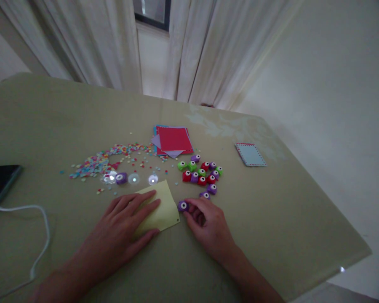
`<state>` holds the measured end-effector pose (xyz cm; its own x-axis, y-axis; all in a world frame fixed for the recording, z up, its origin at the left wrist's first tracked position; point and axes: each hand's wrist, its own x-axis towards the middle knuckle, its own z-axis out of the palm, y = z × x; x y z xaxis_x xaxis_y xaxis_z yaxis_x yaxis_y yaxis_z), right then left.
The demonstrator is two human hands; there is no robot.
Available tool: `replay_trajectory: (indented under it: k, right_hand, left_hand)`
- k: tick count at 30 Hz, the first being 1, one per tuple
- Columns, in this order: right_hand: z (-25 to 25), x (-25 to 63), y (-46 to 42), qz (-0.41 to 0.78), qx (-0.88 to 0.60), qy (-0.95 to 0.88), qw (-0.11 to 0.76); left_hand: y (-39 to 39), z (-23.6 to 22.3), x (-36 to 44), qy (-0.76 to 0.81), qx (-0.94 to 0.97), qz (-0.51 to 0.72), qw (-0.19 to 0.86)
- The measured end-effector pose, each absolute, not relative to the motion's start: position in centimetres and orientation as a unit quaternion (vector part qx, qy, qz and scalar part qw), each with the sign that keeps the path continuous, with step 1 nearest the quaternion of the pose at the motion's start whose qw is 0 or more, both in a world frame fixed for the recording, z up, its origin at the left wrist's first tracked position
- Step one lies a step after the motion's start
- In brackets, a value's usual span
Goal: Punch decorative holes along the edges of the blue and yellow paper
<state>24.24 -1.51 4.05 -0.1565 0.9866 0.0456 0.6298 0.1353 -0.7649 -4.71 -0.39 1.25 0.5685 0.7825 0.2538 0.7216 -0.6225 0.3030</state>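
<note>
My left hand [126,225] lies flat with spread fingers on a pale yellow square of paper [162,202], pinning it to the table. A small dark dot marks the paper's lower right corner. Between thumb and forefinger, my right hand [208,221] pinches a small purple one-eyed piece [183,205] at the paper's right edge. Whether it grips the paper or only touches it, I cannot tell. Just beyond that hand lies a cluster of similar one-eyed pieces [202,172] in red, green and purple. Another purple one-eyed piece [121,178] sits beyond my left hand.
Colourful paper confetti [97,163] is scattered at left centre. Behind it rests a stack of coloured paper squares [175,139], red on top. A light blue card [251,154] with a patterned border lies at right. A white cable [42,210] and dark flat device [1,183] are at left.
</note>
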Motion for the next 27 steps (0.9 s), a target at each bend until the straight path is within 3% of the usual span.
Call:
replay_trajectory:
  k: [27]
  right_hand:
    - [4.52, 23.85, -1.45, 0.381, -0.578, -0.643, 0.327]
  left_hand:
    - [-0.21, 1.69, -4.36, 0.417, 0.886, 0.194, 0.062]
